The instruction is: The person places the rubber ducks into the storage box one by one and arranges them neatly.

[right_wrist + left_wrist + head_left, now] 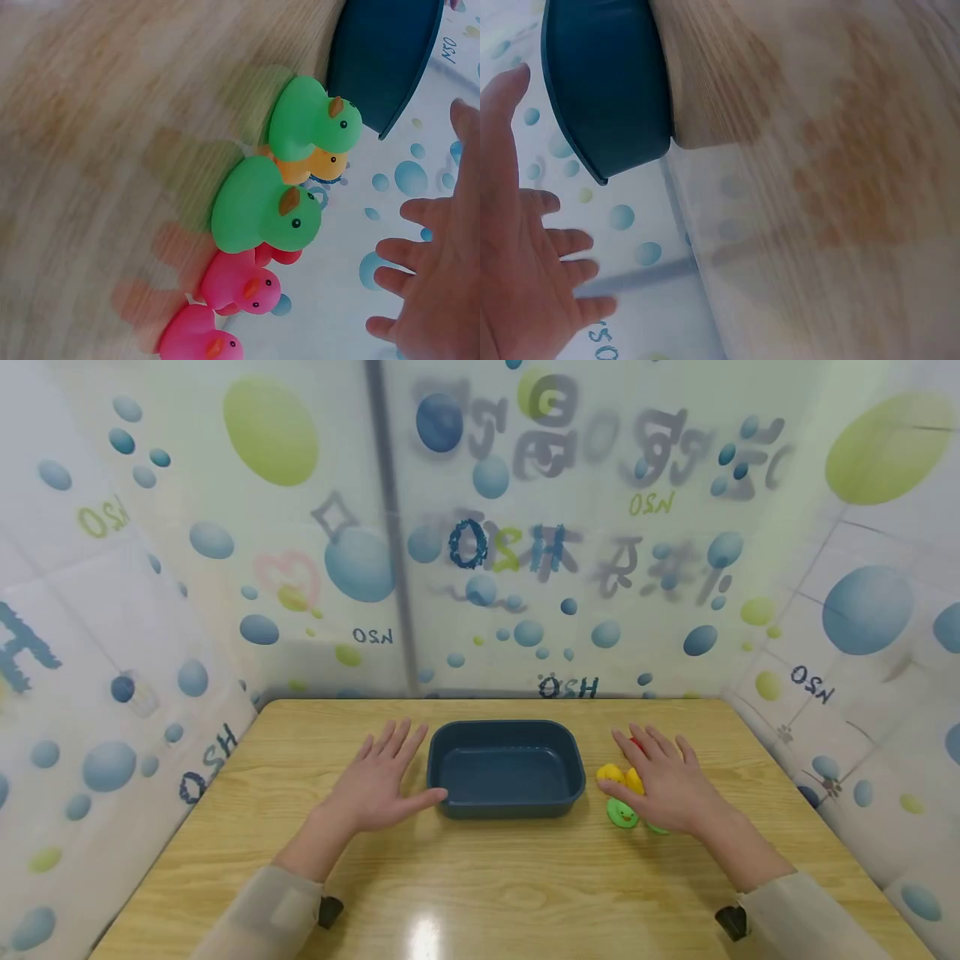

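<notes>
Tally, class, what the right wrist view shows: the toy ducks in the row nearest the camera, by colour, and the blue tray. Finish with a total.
Green ducks: 2
Pink ducks: 2
Blue tray: 1
Total: 5

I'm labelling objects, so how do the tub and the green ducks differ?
The tub is dark blue; the green ducks are bright, with orange bills. The tub is far larger than either green duck. The tub is open-topped; the green ducks are rounded figures. All rest on the table.
</notes>
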The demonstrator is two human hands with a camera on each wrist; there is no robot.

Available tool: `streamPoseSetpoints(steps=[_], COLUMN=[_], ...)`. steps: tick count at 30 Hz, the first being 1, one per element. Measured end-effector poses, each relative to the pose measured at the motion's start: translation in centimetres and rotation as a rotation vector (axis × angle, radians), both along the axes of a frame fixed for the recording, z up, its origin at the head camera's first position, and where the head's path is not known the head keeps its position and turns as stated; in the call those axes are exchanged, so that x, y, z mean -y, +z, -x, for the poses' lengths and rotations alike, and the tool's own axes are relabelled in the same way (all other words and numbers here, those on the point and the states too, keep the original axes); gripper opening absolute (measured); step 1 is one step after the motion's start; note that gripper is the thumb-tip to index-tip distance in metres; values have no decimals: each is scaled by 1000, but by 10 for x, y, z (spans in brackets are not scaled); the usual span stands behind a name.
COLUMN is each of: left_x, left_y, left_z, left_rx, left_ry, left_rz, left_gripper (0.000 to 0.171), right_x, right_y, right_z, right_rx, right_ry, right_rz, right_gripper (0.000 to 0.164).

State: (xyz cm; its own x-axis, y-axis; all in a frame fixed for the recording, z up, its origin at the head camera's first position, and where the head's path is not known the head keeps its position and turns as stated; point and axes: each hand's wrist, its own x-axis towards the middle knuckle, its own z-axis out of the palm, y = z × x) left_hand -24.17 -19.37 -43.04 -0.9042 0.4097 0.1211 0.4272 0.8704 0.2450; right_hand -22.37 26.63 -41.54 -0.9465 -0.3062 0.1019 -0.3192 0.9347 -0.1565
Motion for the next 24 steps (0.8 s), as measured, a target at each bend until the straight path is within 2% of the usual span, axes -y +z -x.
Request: streamPoseSetpoints(steps=[5,9,17,24], left_x=[1,1,-1,-3], left_y=[-3,-7,-10,-11], left_z=[9,17,22,24], left_rx=[175,263,319,331], left_ry=[-19,-11,14,18], left_rz=[-123,-145,-153,-153], left_gripper=[110,111,109,116], right_x=[-1,-4,-12,-25], right_y=[2,4,8,11], right_z=[-1,-2,-5,-6], right_rx=[-40,-50,-74,-89], right_ry=[-1,-4,-30,-66], right_rz=[16,19,14,78], right_gripper=[85,83,76,72])
